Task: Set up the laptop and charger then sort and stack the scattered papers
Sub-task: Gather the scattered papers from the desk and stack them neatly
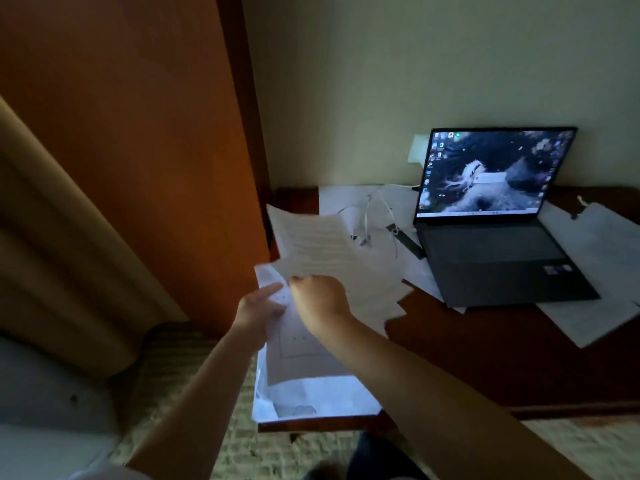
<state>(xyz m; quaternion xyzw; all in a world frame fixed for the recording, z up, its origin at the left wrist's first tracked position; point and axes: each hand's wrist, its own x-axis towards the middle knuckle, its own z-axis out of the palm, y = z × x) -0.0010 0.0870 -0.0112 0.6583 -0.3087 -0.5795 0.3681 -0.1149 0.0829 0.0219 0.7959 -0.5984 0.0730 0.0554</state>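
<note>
Papers (311,244): loose sheets lifted over the desk's (485,358) left end, beside the open laptop (498,237). Right hand (320,299) pinches them; left hand (261,306) holds the sheets beneath. Advice: square edges before stacking.

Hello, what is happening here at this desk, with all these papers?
A person is gathering scattered papers on a dark wooden desk. The left hand and the right hand both hold sheets lifted over a pile at the desk's near left corner. The laptop stands open with its screen lit. More loose papers lie to its right, not yet collected.
</note>
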